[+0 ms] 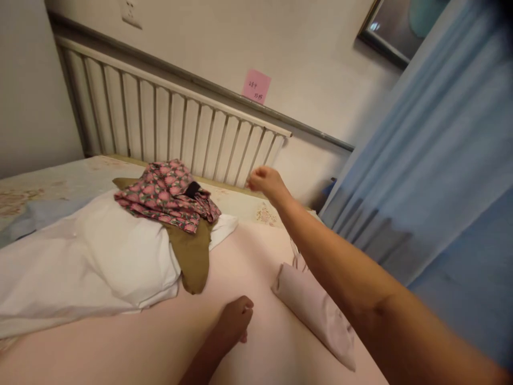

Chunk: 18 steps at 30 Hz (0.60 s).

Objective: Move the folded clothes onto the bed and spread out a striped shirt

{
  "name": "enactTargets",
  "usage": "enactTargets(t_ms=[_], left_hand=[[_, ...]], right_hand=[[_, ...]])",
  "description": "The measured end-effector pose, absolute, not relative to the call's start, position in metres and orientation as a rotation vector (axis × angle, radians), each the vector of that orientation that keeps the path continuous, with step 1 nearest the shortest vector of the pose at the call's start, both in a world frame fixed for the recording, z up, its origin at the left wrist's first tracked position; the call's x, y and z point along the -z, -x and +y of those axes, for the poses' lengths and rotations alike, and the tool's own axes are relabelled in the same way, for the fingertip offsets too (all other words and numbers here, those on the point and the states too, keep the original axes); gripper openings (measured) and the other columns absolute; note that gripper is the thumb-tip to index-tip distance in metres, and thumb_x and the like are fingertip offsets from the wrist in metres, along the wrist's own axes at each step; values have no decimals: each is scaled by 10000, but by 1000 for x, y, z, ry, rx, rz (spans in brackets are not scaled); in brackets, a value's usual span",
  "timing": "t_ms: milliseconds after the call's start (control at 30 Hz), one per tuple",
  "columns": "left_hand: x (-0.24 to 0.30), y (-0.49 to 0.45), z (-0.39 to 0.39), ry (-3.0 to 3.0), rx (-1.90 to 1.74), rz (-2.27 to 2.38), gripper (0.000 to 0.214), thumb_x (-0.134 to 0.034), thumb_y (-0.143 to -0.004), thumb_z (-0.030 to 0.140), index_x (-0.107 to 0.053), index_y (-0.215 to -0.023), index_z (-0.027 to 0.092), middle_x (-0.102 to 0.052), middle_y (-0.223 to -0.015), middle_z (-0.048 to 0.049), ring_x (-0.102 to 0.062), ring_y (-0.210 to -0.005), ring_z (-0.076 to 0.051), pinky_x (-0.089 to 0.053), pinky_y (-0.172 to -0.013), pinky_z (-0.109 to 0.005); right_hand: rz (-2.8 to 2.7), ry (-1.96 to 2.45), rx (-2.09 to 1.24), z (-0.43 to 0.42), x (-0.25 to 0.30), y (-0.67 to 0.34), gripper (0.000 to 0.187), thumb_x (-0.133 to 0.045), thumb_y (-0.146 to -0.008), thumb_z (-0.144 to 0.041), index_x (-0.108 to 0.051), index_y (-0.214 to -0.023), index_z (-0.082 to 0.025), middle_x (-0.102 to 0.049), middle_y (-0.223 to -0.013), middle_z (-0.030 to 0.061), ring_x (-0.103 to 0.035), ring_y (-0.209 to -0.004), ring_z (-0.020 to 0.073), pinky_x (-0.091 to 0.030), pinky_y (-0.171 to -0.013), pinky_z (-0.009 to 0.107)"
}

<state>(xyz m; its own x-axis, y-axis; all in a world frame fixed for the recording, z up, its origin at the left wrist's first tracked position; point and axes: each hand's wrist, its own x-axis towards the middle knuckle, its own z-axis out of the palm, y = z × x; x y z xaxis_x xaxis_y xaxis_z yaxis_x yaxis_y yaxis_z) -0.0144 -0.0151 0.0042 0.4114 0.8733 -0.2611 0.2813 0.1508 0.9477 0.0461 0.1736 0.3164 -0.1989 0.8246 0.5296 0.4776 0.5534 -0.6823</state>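
My right hand [266,182] is raised over the far side of the bed, its fingers curled in, and nothing shows in them. Low in the view, my left hand [236,318] hovers above the pink sheet [256,251] with its fingers closed, also with nothing visible in them. A folded pale pink garment [315,307] lies on the sheet beneath my right forearm, thin straps by its upper end. To the left is a heap: a flowered pink and dark garment [164,190] on an olive-brown garment [192,256], with white cloth [124,251] beside and under them.
A white radiator [180,117] runs along the wall behind the bed. A pink note [256,85] is stuck above it. Blue curtains [433,144] hang on the right, near a framed picture [393,27]. Pale blue cloth [44,216] lies at the far left.
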Motion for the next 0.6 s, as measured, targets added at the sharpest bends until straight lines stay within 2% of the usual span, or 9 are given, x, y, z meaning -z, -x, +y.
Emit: enactTargets(t_ms=[100,167,267,333,433,500,600], left_hand=[[-7,14,-14,-1372,-552,1130,198,-435,-829,230,-549,-980,173,-510,-676,48,-467,-373,-60,-376,-399,-193],[-10,14,-13,-1350,-522,1148,204,-424,-831,222,-542,-991,173,-508,-684,47,-465,-375,-62,-389,-400,-198],[-17,14,-13,-1351,-499,1155,216,-390,-840,196,-529,-1003,170,-518,-712,37,-480,-385,-65,-402,-408,-200],[-23,15,-14,-1368,-490,1163,219,-376,-846,190,-523,-1008,172,-518,-726,34,-487,-394,-62,-410,-419,-195],[-31,17,-17,-1371,-483,1170,218,-363,-855,196,-511,-1013,173,-508,-721,38,-486,-409,-60,-425,-438,-191],[-35,18,-18,-1366,-487,1160,219,-353,-858,192,-507,-1010,168,-500,-717,37,-482,-414,-62,-431,-443,-194],[-34,18,-17,-1361,-492,1147,218,-349,-858,183,-508,-1006,166,-480,-699,43,-475,-417,-61,-435,-447,-194]], right_hand=[[-1874,1593,-502,134,-252,-132,120,-483,-817,-231,-529,-723,-171,-629,-701,-2,-652,-707,112,-468,-643,205],[-1850,1770,-499,99,-215,-189,110,-537,-764,-203,-524,-659,-174,-617,-623,-2,-639,-642,130,-462,-619,223],[-1769,2027,-400,42,-170,-258,133,-628,-661,-185,-518,-587,-180,-620,-614,16,-637,-701,181,-457,-677,272],[-1703,2161,-363,6,-142,-288,129,-683,-616,-225,-563,-638,-182,-662,-701,46,-644,-766,220,-458,-718,308],[-1630,2274,-367,-39,-101,-305,284,-740,-536,-237,-631,-793,-184,-697,-890,94,-651,-872,266,-459,-773,334],[-1593,2296,-367,-60,-76,-301,283,-712,-568,-233,-639,-837,-187,-695,-939,118,-648,-902,279,-456,-790,342],[-1555,2275,-384,-74,-51,-285,90,-578,-700,-235,-623,-772,-206,-693,-828,94,-649,-821,262,-457,-751,341]])
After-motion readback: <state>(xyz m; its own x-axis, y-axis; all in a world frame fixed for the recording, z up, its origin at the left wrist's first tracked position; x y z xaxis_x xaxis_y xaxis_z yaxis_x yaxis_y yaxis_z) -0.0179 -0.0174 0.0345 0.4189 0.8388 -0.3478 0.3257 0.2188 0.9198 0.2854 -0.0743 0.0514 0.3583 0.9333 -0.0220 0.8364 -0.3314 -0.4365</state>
